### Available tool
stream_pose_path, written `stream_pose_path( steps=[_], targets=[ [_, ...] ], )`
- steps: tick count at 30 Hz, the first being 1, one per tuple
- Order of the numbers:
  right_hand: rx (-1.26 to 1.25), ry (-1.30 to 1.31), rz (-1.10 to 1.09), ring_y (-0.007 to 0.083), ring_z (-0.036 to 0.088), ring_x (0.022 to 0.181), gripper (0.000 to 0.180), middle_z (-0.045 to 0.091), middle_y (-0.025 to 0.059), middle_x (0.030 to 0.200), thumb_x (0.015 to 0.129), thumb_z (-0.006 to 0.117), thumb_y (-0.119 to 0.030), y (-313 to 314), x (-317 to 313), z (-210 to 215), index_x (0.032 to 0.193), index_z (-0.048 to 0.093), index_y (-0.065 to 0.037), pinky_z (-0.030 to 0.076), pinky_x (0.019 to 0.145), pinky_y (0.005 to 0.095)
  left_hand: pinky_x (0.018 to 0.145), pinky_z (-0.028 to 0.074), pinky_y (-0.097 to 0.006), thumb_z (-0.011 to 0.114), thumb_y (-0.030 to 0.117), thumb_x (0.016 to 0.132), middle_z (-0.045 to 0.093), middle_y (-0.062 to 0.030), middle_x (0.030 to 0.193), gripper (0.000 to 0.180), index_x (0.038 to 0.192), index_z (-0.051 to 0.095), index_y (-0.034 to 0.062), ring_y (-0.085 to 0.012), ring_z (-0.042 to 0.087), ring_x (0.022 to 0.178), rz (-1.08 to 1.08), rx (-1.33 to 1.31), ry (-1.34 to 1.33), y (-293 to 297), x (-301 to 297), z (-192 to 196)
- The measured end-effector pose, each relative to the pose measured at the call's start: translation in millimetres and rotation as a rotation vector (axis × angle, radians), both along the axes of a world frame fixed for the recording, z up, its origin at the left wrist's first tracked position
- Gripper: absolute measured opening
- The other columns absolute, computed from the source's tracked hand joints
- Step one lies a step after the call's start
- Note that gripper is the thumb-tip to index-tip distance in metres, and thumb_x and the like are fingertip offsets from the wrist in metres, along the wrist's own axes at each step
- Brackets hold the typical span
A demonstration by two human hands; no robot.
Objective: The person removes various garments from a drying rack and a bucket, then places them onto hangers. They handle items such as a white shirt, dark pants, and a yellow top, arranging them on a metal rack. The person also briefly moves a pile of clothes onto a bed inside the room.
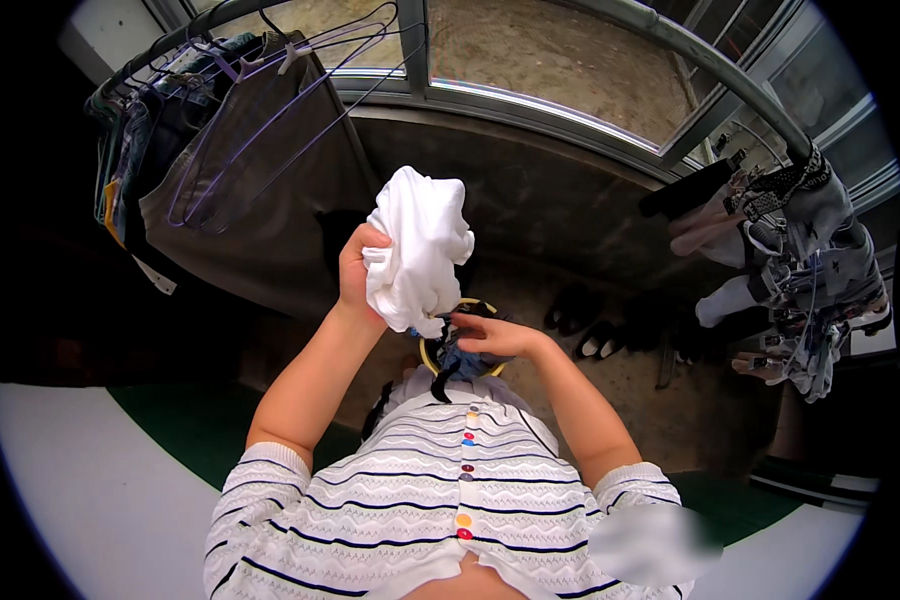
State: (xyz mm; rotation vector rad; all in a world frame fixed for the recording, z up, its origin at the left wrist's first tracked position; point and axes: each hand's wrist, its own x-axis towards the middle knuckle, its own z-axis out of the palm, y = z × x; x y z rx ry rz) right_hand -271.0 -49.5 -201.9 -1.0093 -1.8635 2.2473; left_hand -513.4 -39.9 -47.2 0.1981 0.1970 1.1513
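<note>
Bunched up in my left hand is a white cloth garment, raised in front of me; its exact kind does not show in the folds. The thumb presses on its left side and the other fingers are hidden behind it. My right hand is just below and right of the cloth, fingers stretched out and apart, near its lower end. Beneath both hands stands a yellow-rimmed basket with dark and blue clothes in it.
At the left, a rail carries clothes and purple wire hangers. A grey cloth hangs there. Socks and small items hang at the right. Shoes stand on the floor by the low wall under the windows.
</note>
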Motion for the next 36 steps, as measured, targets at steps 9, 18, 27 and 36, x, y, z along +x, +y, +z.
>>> stream_pose_path(
  steps=[9, 18, 27, 36],
  targets=[
    [-0.707, 0.822, -0.657, 0.0268, 0.052, 0.125, 0.049, 0.056, 0.0109, 0.135, 0.094, 0.058, -0.031, 22, -24, 70, 0.134, 0.050, -0.004, 0.041, 0.105, 0.0421, 0.107, 0.038, -0.048, 0.043, 0.047, 0.088, 0.054, -0.0174, 0.136, 0.067, 0.138, 0.047, 0.0020, -0.0346, 0.051, 0.126, 0.176, -0.030, 0.101, -1, -60, 11],
    [-0.125, 0.782, -0.498, 0.0221, 0.057, 0.117, 0.055, 0.057, 0.0072, 0.127, 0.093, 0.053, -0.005, 49, -36, 169, 0.143, 0.034, -0.008, 0.052, 0.090, 0.0414, 0.108, 0.036, -0.049, 0.053, 0.047, 0.096, 0.021, -0.0161, 0.158, 0.070, 0.151, 0.027, 0.0139, -0.0323, 0.025, 0.143, -0.030, -0.324, 0.894, -34, -57, -52],
    [0.330, 0.634, -0.475, 0.0225, 0.048, 0.123, 0.057, 0.049, 0.0073, 0.131, 0.091, 0.051, -0.008, 39, -59, 185, 0.146, 0.035, -0.010, 0.039, 0.102, 0.0374, 0.082, 0.046, -0.027, 0.061, -0.001, 0.085, 0.060, -0.0067, 0.096, 0.056, 0.136, 0.039, 0.0089, -0.0128, 0.058, 0.091, 0.322, 0.491, 1.476, -30, -15, 31],
    [1.199, 0.180, -0.663, 0.0286, 0.044, 0.127, 0.047, 0.045, 0.0109, 0.136, 0.083, 0.064, -0.009, 58, -40, 197, 0.130, 0.057, -0.010, 0.034, 0.107, 0.0407, 0.073, 0.045, -0.033, 0.056, 0.015, 0.095, 0.059, -0.0088, 0.080, 0.015, 0.100, 0.062, 0.0016, -0.0271, 0.056, 0.075, 0.517, 0.885, 1.773, -36, -38, 80]
  ],
)
